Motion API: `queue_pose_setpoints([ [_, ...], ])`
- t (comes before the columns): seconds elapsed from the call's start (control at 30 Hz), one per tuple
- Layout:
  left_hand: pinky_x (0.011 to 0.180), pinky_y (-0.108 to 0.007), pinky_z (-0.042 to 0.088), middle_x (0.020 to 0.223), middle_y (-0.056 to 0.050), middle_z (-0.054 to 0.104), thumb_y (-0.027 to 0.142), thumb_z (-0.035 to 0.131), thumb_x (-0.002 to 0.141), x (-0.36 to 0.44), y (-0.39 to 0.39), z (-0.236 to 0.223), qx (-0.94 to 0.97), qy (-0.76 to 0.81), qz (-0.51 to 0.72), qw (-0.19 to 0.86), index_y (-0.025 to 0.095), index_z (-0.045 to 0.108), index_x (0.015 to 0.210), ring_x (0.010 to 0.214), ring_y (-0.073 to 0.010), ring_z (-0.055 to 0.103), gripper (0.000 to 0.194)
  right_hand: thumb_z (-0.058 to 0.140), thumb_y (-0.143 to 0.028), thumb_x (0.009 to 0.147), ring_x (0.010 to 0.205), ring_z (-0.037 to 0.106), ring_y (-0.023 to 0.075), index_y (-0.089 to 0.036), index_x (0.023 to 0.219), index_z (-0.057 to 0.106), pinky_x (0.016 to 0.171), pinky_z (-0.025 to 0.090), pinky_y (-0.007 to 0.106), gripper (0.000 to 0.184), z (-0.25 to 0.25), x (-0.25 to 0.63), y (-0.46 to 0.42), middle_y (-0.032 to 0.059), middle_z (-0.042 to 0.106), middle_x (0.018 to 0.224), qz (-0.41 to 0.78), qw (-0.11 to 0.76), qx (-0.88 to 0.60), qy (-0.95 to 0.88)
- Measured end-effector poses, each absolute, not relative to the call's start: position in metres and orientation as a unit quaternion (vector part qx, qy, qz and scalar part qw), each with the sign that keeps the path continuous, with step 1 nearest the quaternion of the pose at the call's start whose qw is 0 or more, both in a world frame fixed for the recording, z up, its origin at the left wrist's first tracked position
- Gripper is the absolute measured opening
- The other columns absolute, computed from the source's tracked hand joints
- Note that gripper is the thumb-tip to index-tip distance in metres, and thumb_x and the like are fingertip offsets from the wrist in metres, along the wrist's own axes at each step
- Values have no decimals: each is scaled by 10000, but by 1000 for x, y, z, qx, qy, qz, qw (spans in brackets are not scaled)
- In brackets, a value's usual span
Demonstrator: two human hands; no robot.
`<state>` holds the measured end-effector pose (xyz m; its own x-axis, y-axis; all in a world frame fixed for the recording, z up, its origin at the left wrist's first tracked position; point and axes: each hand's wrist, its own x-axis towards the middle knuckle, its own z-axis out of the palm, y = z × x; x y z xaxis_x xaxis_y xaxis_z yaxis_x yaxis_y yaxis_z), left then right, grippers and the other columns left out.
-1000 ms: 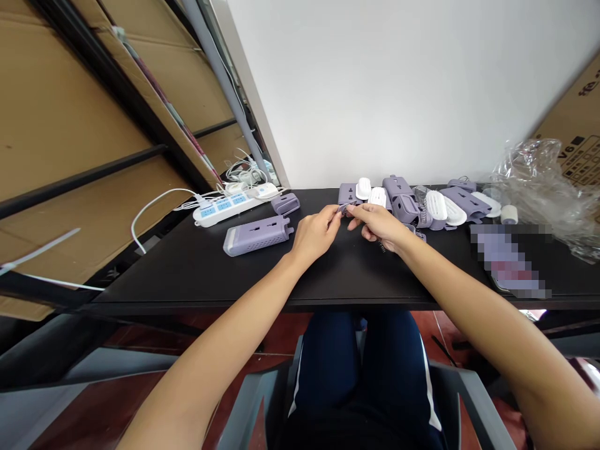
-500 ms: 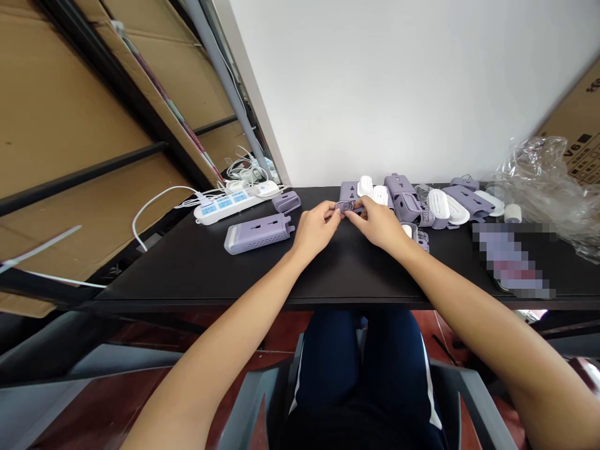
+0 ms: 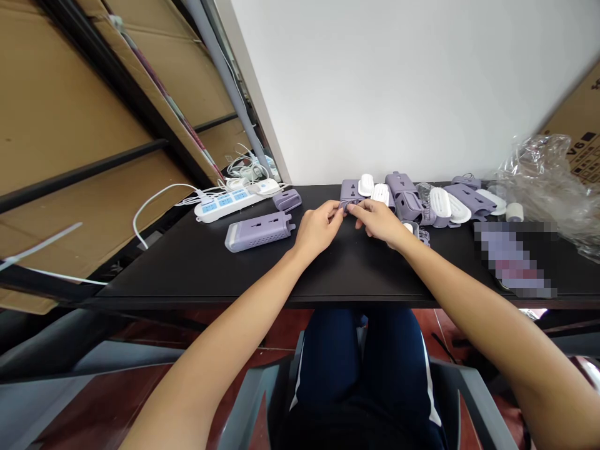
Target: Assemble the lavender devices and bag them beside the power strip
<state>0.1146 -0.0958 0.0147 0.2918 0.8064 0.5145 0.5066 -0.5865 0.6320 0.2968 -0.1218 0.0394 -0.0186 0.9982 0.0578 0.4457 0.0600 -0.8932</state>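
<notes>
My left hand (image 3: 319,226) and my right hand (image 3: 380,222) meet over the middle of the black table (image 3: 234,269). Both pinch a small purple part (image 3: 345,207) between their fingertips. Just behind them lies a row of purple housings (image 3: 403,194) and white oval caps (image 3: 438,203). A long purple perforated casing (image 3: 259,230) lies left of my left hand, with a short purple piece (image 3: 287,200) behind it.
A white power strip (image 3: 225,204) with white cables (image 3: 244,172) sits at the table's back left. Crumpled clear plastic (image 3: 544,181) and a cardboard box (image 3: 581,131) are at the right. A blurred patch (image 3: 513,259) lies on the table's right side. Cardboard and metal rails stand on the left.
My right hand's fingers shifted on the small purple part, from wrapping over it to pinching its right end. Both hands stayed at about the same spot.
</notes>
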Motion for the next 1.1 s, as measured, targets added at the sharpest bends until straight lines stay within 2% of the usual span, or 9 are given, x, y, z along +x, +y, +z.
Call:
queue_pose_setpoints([
  [0.23,741,-251,550,1044,-24,829,315,573,994,114,-94,14,787,413,421,179,233,728,1158,886,-184,786,240,587,-419,1022,417,456,68,-204,837,567,399,292,231,284,45,296,-124,-17,650,716,392,394,-583,-592],
  [0.37,718,-253,545,1051,-30,827,319,576,990,114,-92,13,786,417,418,182,232,728,1154,811,-176,773,240,608,-443,1002,435,463,73,-211,850,568,442,327,229,280,40,298,-121,-35,640,685,367,394,-584,-608],
  [0.57,777,-256,561,1042,-28,827,316,581,990,114,-92,13,780,420,422,192,232,731,1143,874,-183,783,230,620,-469,976,513,505,95,-207,877,601,524,368,230,281,37,299,-118,-28,665,697,297,391,-594,-638],
  [0.77,819,-256,572,1026,-27,827,296,580,989,115,-95,17,774,423,428,200,225,736,1134,873,-176,785,225,594,-430,1012,419,457,74,-209,819,558,416,309,234,294,42,297,-122,-28,631,676,384,405,-578,-596],
  [0.97,688,-235,565,991,-21,826,278,572,983,117,-94,18,757,419,442,238,209,729,1117,695,-135,741,218,575,-414,1038,404,431,66,-201,849,579,364,268,224,285,44,296,-124,-34,605,646,436,421,-571,-553],
  [1.1,679,-229,562,986,-15,825,294,582,977,117,-93,16,758,413,443,243,217,723,1113,677,-124,729,210,583,-421,1033,390,427,64,-206,833,563,352,258,220,295,42,295,-123,-35,612,631,434,423,-569,-556],
])
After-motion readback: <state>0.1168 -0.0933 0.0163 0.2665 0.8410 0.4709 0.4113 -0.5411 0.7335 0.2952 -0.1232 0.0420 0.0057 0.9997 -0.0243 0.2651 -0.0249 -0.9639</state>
